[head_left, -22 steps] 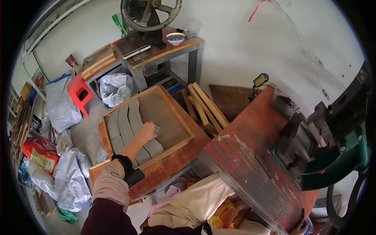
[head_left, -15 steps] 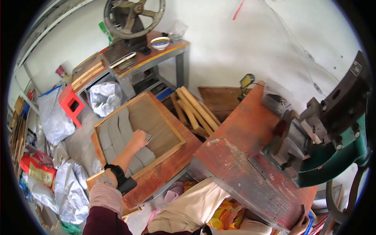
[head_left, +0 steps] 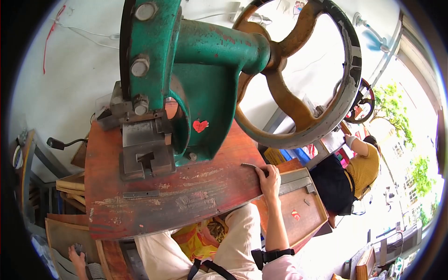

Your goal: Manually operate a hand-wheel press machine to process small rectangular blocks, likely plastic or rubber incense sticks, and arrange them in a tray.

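At the far lower left, my left hand (head_left: 77, 259) is over a shallow wooden tray (head_left: 70, 225). Its fingers are closed on small dark grey pieces (head_left: 79, 248), too small to make out well. Rows of flat grey strips (head_left: 95, 270) lie in that tray. My right hand (head_left: 269, 181) pinches one end of a thin dark curved strip (head_left: 248, 165) above the right side of the worn red workbench (head_left: 219, 184). The green hand press (head_left: 210, 93) stands on the bench, its steel die block (head_left: 145, 156) left of the strip.
A large handwheel (head_left: 289, 102) juts from the press. Right of my hand, a second wooden tray (head_left: 291, 212) holds grey strips along its far side. A flat metal bar (head_left: 141, 194) lies on the bench. Another person (head_left: 364, 165) in yellow works at the right.
My view has swung right, bringing the press and the right-hand tray to the middle. My right hand has come up over the bench with the strip; the left remains at the left tray.
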`<state>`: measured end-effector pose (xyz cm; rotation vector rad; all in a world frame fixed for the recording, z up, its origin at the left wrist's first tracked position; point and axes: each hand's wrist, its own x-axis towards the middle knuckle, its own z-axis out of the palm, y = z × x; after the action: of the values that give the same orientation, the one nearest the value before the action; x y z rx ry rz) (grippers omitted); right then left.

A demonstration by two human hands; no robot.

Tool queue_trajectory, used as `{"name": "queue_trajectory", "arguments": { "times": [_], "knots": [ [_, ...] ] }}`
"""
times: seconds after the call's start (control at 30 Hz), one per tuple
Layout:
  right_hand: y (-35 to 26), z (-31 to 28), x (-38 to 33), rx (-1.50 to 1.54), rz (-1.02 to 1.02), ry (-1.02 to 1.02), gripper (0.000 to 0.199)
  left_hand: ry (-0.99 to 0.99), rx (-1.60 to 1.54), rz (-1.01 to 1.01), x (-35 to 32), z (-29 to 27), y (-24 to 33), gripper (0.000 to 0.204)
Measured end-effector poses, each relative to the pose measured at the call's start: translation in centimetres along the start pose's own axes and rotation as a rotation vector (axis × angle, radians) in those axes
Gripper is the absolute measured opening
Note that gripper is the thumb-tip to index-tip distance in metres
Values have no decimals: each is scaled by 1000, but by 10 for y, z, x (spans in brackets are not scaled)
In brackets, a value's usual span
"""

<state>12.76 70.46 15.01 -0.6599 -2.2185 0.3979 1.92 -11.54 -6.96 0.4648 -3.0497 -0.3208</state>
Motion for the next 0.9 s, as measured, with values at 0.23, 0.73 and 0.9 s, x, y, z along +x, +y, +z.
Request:
{"name": "queue_trajectory", "arguments": {
  "times": [0.23,0.73,0.9],
  "knots": [
    [12,-20,-12,16,67,-32,14,141,-229,145,-5,-15,-10,37],
    [-7,9,0,104,-46,-10,10,-228,-659,788,-145,-230,330,40],
    [12,-10,-6,84,-32,-11,9,-422,-507,1416,-181,-203,519,45]
  ]
}}
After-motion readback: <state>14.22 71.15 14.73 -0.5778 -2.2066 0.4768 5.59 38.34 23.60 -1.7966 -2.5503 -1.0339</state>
